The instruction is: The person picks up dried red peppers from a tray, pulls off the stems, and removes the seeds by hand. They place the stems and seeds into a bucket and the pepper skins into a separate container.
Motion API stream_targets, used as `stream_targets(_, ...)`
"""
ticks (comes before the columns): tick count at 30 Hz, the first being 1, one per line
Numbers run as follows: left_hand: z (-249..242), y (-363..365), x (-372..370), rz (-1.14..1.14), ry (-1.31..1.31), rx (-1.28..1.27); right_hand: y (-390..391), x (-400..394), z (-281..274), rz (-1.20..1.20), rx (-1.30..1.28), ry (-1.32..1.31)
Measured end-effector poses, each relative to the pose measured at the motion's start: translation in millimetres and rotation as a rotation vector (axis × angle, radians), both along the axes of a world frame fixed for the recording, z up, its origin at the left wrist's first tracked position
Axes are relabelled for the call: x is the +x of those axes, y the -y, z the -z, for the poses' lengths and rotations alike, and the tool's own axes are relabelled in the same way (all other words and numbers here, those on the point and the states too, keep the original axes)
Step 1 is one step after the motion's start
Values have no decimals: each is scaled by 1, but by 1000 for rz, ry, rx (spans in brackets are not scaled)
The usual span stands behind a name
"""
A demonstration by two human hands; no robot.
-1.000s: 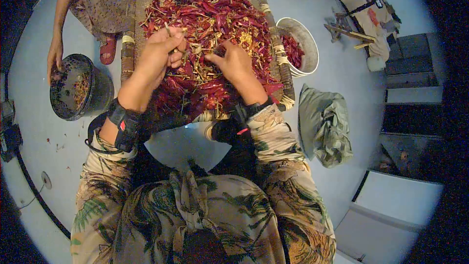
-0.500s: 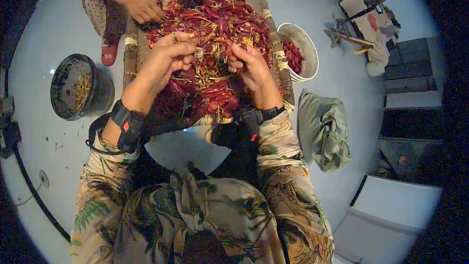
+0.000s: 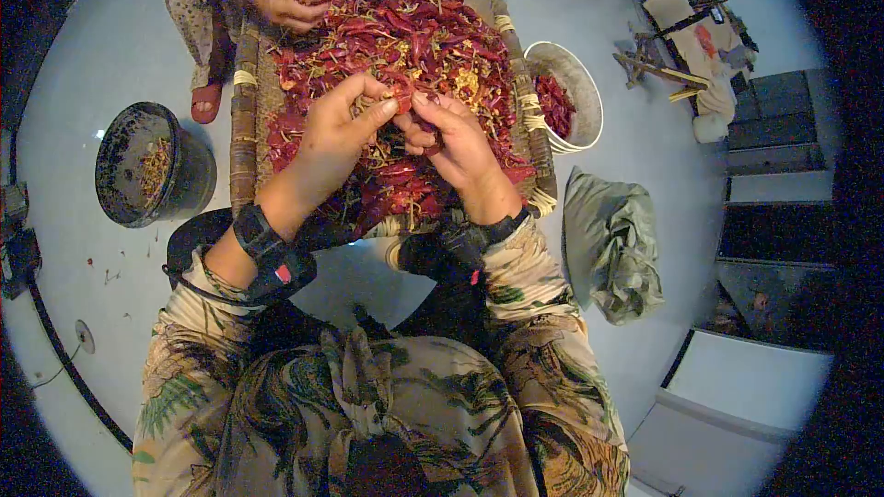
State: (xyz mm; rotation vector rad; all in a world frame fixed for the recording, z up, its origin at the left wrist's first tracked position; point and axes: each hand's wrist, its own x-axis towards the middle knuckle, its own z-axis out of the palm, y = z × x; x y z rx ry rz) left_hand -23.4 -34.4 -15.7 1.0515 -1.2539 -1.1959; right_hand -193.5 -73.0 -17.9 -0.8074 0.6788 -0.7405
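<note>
Both hands meet fingertip to fingertip over the middle of a heap of dried red chillies [image 3: 405, 46]. The left hand [image 3: 336, 133] has thumb and forefinger closed together on something small at the meeting point, and the right hand [image 3: 456, 143] pinches the same spot from the other side. What they grip appears to be a single chilli [image 3: 402, 107], though it is too small to tell for certain, and its long axis cannot be made out. It sits directly between the two sets of fingertips, equally near each hand, just above the pile.

The heap lies on a woven tray [image 3: 241, 129] that extends away from the grip. Beyond the right hand stands a white bucket [image 3: 589, 97] holding more chillies. Beyond the left hand, well apart, sits a black bucket [image 3: 189, 179]. Across the tray, another person's hand [image 3: 290, 2] rests on the far edge of the heap.
</note>
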Motion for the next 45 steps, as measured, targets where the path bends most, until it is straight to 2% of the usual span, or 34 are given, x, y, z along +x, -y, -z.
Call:
stream_targets(4,5,1,2,-45,61,-38,1,0,6,109,-220,-297)
stream_targets(7,4,3,6,-67,63,11,0,6,0,409,-760,-508)
stream_targets(8,3,4,7,-73,57,34,-5,1,-8,325,-710,-553)
stream_targets(12,6,5,9,-20,-20,68,-10,11,-8,235,-914,-494)
stream_targets(15,10,8,8,5,-86,107,-12,11,-4,148,-787,-514)
stream_targets(18,11,8,9,3,-169,137,-15,11,-10,155,-835,-631)
stream_targets(21,4,8,11,-2,-242,139,-13,9,1,183,-778,-637)
stream_targets(24,0,12,18,9,-241,130,-11,5,0,153,-524,-457)
stream_targets(27,1,12,19,31,-271,149,-5,0,-4,70,-423,-263)
stream_targets(35,-10,9,21,161,-258,89,-6,-1,-1,24,-155,28)
stream_targets(41,-29,0,78,-85,-66,65,0,0,5,-6,-104,33)
stream_targets(42,-32,-7,94,-158,-75,69,-1,2,1,6,-94,32)
stream_targets(45,-13,-21,167,-451,133,59,1,2,4,15,-58,24)
